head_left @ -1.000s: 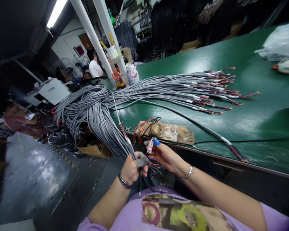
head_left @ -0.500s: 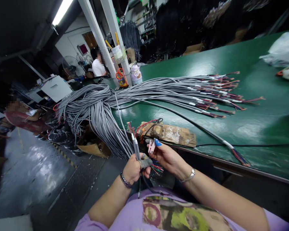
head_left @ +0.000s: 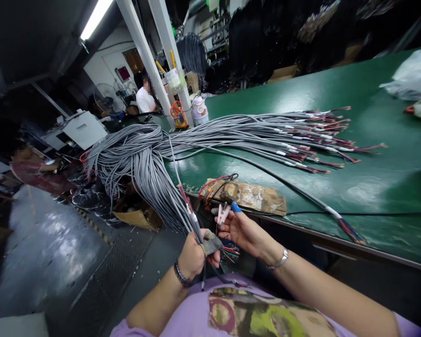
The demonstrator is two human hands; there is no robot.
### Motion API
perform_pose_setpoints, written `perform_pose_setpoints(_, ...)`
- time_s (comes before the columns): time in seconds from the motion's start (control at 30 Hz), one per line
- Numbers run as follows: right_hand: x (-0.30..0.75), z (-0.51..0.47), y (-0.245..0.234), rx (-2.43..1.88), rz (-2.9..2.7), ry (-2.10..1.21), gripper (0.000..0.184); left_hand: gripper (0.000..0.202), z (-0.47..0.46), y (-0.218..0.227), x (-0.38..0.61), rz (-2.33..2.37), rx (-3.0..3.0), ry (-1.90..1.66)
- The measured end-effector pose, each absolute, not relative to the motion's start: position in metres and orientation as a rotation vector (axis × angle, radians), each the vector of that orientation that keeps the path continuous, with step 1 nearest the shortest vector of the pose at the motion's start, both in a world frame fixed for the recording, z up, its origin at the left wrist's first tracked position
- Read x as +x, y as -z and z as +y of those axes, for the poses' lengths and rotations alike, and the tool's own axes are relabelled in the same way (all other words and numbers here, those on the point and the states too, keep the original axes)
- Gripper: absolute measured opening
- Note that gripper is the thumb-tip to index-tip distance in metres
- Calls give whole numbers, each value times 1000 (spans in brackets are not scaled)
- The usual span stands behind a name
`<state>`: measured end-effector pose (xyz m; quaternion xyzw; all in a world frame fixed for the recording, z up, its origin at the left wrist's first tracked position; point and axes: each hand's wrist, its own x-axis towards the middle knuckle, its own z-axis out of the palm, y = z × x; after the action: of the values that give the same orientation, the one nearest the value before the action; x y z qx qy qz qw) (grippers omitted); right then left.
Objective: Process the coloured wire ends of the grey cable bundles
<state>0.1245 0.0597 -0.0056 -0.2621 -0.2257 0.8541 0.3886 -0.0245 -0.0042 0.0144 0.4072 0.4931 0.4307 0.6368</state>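
Observation:
Low in front of my body, my left hand [head_left: 193,255] is closed around grey cables [head_left: 195,227]. Their stripped ends with thin coloured wires point upward. A grey wrapping [head_left: 211,243] covers the thumb, and a fan of red and green wires [head_left: 230,252] sticks out beside it. My right hand [head_left: 243,231], its thumb tipped in blue, has its fingers curled around a small pale pink clip [head_left: 223,214]. The clip is just below a worn wooden board [head_left: 261,197] at the bench edge, with red and black leads at its left end.
A large bundle of grey cables [head_left: 136,140] lies across the green bench [head_left: 379,187] and hangs over its left edge. One cable end [head_left: 349,229] lies near the front edge. Scissors [head_left: 176,110] and a lilac bottle [head_left: 199,111] stand by the post. A person [head_left: 145,99] sits behind.
The cable ends in my left hand have tilted left and dropped a little. My right hand and the pink clip have shifted slightly right, and the clip has turned.

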Motion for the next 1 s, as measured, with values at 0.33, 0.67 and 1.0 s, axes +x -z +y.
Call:
perform_pose_setpoints(0.33,120,58,3,-683,-661,-2031,34,39,-5,-10,-8,1245,936,-1176)
perform_pose_setpoints(0.67,115,60,9,-707,-526,-2031,31,38,0,-6,-5,1262,928,-1143)
perform_pose_setpoints(1.0,123,62,5,-656,-569,-2101,25,35,-14,-8,-13,1249,875,-1256)
